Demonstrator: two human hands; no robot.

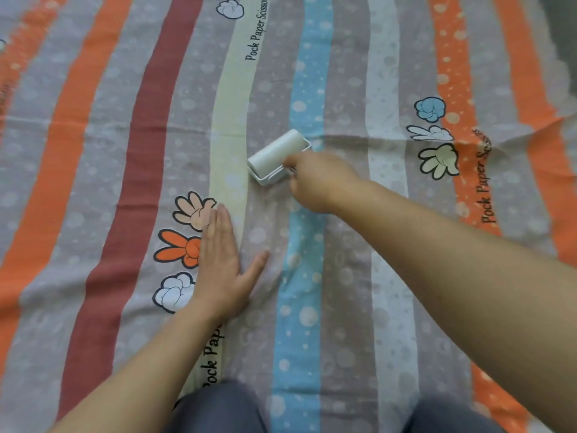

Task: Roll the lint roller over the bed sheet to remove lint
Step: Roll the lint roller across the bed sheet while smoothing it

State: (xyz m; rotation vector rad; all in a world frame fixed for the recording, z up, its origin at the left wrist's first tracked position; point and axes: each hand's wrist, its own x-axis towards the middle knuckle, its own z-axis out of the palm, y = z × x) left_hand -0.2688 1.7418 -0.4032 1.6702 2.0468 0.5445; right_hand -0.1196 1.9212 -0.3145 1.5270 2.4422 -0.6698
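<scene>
As right grip (315,179) holds it, lint roller (278,154) leftward

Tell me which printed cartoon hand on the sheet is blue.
The clenched fist, topmost of the three prints at the right; the other prints are white, cream, peach or orange.

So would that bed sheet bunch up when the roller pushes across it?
Probably: the bed sheet looks thin and floppy, with creases already showing. That is likely why the left hand presses flat on it. The lint roller in the right hand should roll easily, being a cylinder.
</scene>
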